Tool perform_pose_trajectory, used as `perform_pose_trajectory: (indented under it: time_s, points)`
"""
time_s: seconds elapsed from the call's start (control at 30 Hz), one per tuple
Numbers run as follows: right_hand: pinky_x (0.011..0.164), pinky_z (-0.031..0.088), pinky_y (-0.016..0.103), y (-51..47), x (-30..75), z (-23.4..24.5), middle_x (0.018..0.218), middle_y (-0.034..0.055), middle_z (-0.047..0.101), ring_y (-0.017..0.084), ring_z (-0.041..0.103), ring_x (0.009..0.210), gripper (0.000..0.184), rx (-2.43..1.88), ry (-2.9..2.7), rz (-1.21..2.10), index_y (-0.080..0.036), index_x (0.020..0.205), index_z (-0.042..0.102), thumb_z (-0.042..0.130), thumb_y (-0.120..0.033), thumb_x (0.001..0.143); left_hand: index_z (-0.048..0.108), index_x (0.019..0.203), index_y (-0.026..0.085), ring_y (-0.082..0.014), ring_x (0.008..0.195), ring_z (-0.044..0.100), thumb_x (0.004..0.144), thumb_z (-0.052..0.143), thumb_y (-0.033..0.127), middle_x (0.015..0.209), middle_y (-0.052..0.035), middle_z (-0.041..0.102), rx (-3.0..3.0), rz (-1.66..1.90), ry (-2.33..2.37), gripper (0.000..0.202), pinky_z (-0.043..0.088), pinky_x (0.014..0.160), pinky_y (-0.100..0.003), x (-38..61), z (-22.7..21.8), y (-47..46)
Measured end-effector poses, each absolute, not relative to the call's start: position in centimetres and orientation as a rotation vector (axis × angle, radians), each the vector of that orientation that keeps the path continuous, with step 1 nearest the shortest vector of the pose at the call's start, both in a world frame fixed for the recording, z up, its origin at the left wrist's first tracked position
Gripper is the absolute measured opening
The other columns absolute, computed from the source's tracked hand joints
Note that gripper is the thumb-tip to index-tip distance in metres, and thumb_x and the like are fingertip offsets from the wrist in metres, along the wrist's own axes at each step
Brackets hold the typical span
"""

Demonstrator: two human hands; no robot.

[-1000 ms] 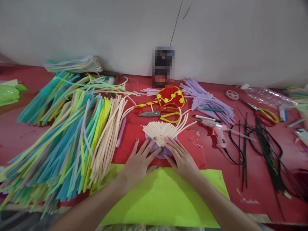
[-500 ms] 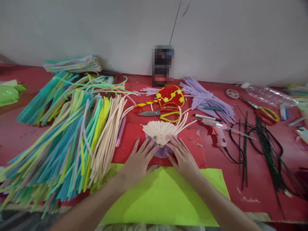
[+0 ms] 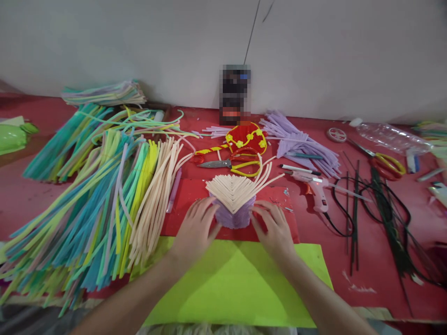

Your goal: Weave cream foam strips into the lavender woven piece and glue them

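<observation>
In front of me lies a fan-shaped piece made of pipe cleaners. Its cream upper layer [image 3: 232, 190] forms a V pattern with loose ends sticking out at the upper right. Beneath it, a purple lower layer [image 3: 233, 220] shows at the bottom. My left hand [image 3: 197, 218] grips the piece's left edge with bent fingers. At the opposite edge, my right hand [image 3: 274, 224] grips with fingers and thumb. The exact fingertip contact is partly hidden. The piece rests on a red sheet [image 3: 275, 228], just above a yellow-green sheet [image 3: 233, 288].
Bundles of coloured pipe cleaners [image 3: 87, 209] spread at left, beside cream ones [image 3: 159, 200]. Behind the piece lie scissors [image 3: 216, 164] and a red-yellow ornament [image 3: 246, 139]. To the right are purple pipe cleaners [image 3: 303, 144], a glue gun [image 3: 318, 190], dark wires [image 3: 387, 218] and a plastic bottle [image 3: 391, 136].
Both hands have slid outward and down from lying flat on the cream layer to the piece's sides, their fingers now bent. More of the purple layer shows.
</observation>
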State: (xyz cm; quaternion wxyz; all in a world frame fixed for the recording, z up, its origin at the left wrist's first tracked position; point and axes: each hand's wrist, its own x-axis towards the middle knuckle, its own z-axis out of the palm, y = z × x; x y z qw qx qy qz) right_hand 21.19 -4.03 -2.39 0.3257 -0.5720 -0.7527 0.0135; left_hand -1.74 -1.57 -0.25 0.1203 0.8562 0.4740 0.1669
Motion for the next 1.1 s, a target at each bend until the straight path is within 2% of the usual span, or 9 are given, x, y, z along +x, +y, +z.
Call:
perform_pose_trajectory:
  time_s: [0.1,0.17,0.3,0.5,0.7,0.9,1.0,1.1]
  points:
    - [0.080,0.050,0.039,-4.0,21.6,-2.3,0.091,0.0070,0.066,0.021,0.062,0.084,0.012,-1.555,-1.954,0.070,-0.022,0.095,0.064,0.053,-0.022,0.090,0.056,0.115,0.018,-0.0262,0.104,0.057,0.092,0.046,0.023,0.111,-0.0109,0.061,2.375,0.569,1.586,0.026,0.048,0.091,-0.045,-2.1,-0.5,-1.4]
    - [0.077,0.050,0.036,-3.9,21.6,-2.2,0.086,0.0052,0.067,0.019,0.062,0.081,0.011,-1.528,-1.952,0.150,-0.022,0.091,0.063,0.052,-0.022,0.091,0.058,0.112,0.019,-0.0257,0.101,0.057,0.091,0.047,0.022,0.107,-0.0091,0.060,2.333,0.566,1.614,0.024,0.047,0.089,-0.045,-2.2,-0.6,-1.3]
    - [0.073,0.052,0.031,-3.7,21.3,-2.0,0.082,0.0039,0.067,0.017,0.062,0.077,0.009,-1.458,-1.923,0.246,-0.021,0.088,0.061,0.053,-0.020,0.091,0.059,0.111,0.018,-0.0251,0.099,0.056,0.089,0.050,0.021,0.107,-0.0090,0.059,2.269,0.561,1.609,0.023,0.047,0.088,-0.044,-2.1,-0.8,-1.1]
    - [0.073,0.053,0.031,-3.5,21.2,-2.1,0.082,0.0033,0.068,0.016,0.064,0.078,0.010,-1.402,-1.938,0.284,-0.022,0.087,0.063,0.053,-0.020,0.090,0.059,0.108,0.020,-0.0236,0.098,0.056,0.089,0.049,0.020,0.104,-0.0080,0.058,2.280,0.605,1.603,0.021,0.046,0.088,-0.043,-2.1,-0.9,-1.0]
    - [0.076,0.052,0.033,-3.6,21.1,-2.5,0.086,0.0049,0.066,0.018,0.062,0.084,0.009,-1.400,-1.987,0.261,-0.023,0.090,0.066,0.058,-0.025,0.089,0.055,0.114,0.019,-0.0276,0.109,0.054,0.090,0.048,0.018,0.120,-0.0128,0.055,2.430,0.631,1.592,0.025,0.047,0.089,-0.045,-1.7,-0.8,-1.4]
    - [0.075,0.052,0.033,-3.4,21.0,-2.5,0.087,0.0054,0.065,0.018,0.061,0.082,0.016,-1.401,-1.971,0.206,-0.023,0.101,0.067,0.055,-0.022,0.091,0.058,0.112,0.019,-0.0249,0.098,0.059,0.090,0.047,0.016,0.108,-0.0099,0.061,2.510,0.569,1.414,0.025,0.051,0.085,-0.042,-1.5,-0.8,-1.4]
    - [0.075,0.052,0.034,-3.3,21.1,-3.0,0.093,0.0066,0.065,0.019,0.061,0.085,0.021,-1.421,-1.995,0.156,-0.024,0.106,0.067,0.051,-0.021,0.092,0.055,0.123,0.023,-0.0262,0.109,0.057,0.091,0.047,0.018,0.121,-0.0107,0.058,2.562,0.482,1.301,0.033,0.049,0.091,-0.044,-1.3,-0.9,-1.3]
    - [0.079,0.052,0.035,-3.2,21.3,-3.5,0.101,0.0071,0.064,0.019,0.061,0.091,0.025,-1.420,-2.026,0.141,-0.026,0.110,0.066,0.048,-0.020,0.094,0.050,0.131,0.023,-0.0300,0.129,0.045,0.092,0.048,0.022,0.140,-0.0135,0.047,2.627,0.430,1.228,0.039,0.041,0.103,-0.050,-1.0,-1.1,-1.3]
